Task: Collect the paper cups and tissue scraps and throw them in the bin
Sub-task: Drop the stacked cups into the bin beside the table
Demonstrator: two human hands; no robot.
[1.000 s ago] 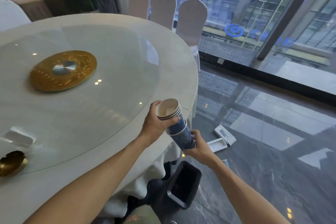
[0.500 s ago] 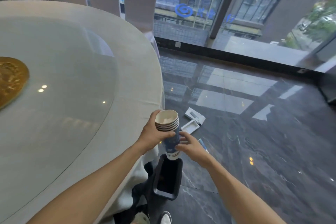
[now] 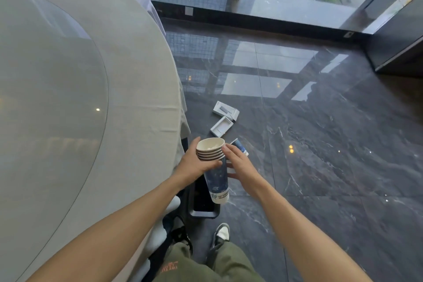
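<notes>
Tabletop (image 3: 128, 80), left of the fingers, shows no cups or scraps in its visible part; left hand (image 3: 194, 162) has its fingers clenched round the nested stack of paper cups (image 3: 214, 167), white scraps inside the top cup; bin (image 3: 202, 201) stands directly beneath, nothing dropped yet; right hand (image 3: 238, 165) rests released against the stack; one loose cup (image 3: 239, 146) lies on the floor beyond it, apparently uncollected.

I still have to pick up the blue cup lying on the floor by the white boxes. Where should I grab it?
Take the blue cup around its side wall, reaching down from above with the right hand. It seems to lie on its side, so its mouth is not up and a pinch across the body looks easiest.
</notes>
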